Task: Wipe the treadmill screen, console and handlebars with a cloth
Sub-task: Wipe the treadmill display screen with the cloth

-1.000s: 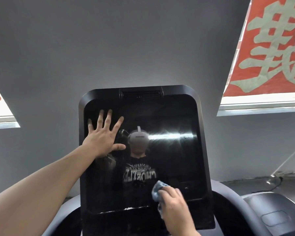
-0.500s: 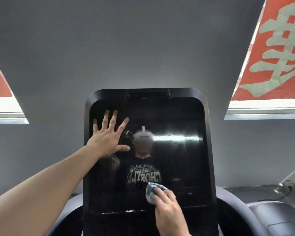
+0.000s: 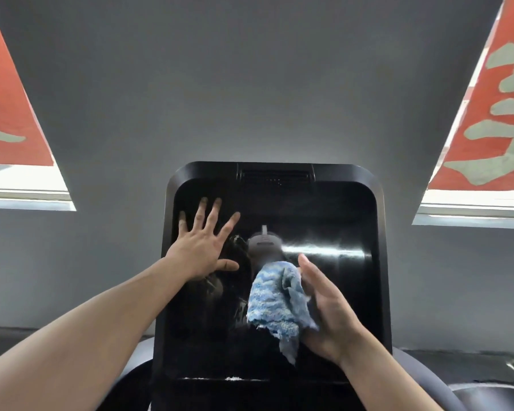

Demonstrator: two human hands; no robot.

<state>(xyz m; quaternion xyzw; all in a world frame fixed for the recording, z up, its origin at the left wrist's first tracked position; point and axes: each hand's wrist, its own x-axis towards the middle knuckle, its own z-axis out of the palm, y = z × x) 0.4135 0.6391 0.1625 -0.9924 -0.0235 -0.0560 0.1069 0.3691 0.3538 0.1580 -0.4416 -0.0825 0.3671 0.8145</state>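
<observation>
While the blue cloth (image 3: pixel 275 307) hangs bunched up in front of the middle of the treadmill screen (image 3: pixel 324 292), it's the right hand (image 3: pixel 328 318) that has it, fingers stretched up fairly straight alongside the cloth with the fabric tucked against the palm, and a ragged corner dangling below the heel of the hand. Can't really tell if the cloth is actually pressed on the glass or just held in front of it, the angle doesn't give that away. The left hand (image 3: pixel 204 247) is wide open, fingers spread, flat against the upper left part of the screen, holding nothing. Both forearms come up from the bottom edge and get cut off there. The glass is glossy black, so you mostly see reflections: a headset, a bright streak of light to the right, and part of a dark shirt, half covered by the cloth. A vent slot (image 3: pixel 275 175) sits in the top of the black frame. Below the screen a bit of the grey console (image 3: pixel 134 372) peeks out on both sides, mostly blocked by the arms. Behind is a grey wall (image 3: pixel 250 84), with red banners (image 3: pixel 487 114) with pale characters at both edges, cropped, unreadable.
</observation>
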